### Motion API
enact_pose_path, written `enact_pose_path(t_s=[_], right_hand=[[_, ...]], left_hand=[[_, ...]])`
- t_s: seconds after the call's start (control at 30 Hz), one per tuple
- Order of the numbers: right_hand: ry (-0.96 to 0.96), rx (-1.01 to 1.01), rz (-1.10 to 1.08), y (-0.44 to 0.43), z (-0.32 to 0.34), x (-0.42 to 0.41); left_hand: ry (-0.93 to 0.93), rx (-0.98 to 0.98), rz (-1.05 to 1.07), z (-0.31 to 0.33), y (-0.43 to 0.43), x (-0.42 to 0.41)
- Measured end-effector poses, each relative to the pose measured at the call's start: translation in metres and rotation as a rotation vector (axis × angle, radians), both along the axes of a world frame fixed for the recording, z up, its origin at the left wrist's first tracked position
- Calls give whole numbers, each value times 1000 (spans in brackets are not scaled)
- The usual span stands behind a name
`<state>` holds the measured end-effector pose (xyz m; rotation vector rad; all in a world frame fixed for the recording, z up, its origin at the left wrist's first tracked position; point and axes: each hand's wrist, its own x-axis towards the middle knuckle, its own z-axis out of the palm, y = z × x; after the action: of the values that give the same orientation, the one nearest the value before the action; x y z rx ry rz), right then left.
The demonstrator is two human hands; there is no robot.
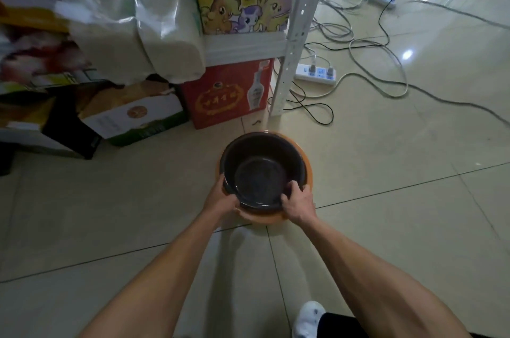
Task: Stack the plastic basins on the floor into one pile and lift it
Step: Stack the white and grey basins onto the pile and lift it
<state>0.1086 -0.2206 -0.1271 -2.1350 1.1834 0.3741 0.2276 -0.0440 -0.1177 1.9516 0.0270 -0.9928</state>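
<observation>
Head view: a pale glossy tiled floor (386, 199) fills the frame, with a white metal shelf post (292, 34) rising at 12 o'clock from the basins and boxes and bags crowded along the upper left.

Near the centre of the floor a dark basin (262, 169) sits nested inside an orange basin (307, 172), whose rim shows as a crescent on the right and at the near edge. Whether more basins lie between them cannot be told.

The left hand (220, 201) grips the pile at about 8 o'clock, its fingers hidden under the rim, clamped on the basins. The right hand (298, 204) grips at about 4 o'clock, thumb hooked over the dark rim and fingers curled outside.

The stacking looks done, and the step in hand seems to be the lift. The next move likely calls for an even, two-sided pull straight up, keeping the pile level so the inner basin does not slip or tilt out.

Around it: a red carton (229, 95) stands at 12 o'clock, near but not touching. A white box (132, 117) lies at 10 o'clock. A power strip (316, 74) and loose cables (358, 42) trail at 1 o'clock, well apart. A white shoe (307, 318) shows at 6 o'clock. Nothing appears to block a straight upward lift.
</observation>
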Motion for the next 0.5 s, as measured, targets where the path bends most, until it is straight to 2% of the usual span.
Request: enact_pose_path(t_s=[0.1,0.17,0.23,0.3,0.4,0.5], right_hand=[[88,-145,26,5,-4,7],[79,-145,-184,8,-3,17],[78,-32,-480,5,-4,23],[90,137,-654,1,-9,22],[93,299,-709,-5,-24,11],[-17,525,-829,-11,-30,1]], left_hand=[[-89,107,-52,-66,-5,13],[-56,101,-26,-75,-7,17],[15,123,59,-54,-8,13],[118,135,170,-47,-7,6],[231,50,304,-46,-6,2],[327,-95,419,-47,1,6]])
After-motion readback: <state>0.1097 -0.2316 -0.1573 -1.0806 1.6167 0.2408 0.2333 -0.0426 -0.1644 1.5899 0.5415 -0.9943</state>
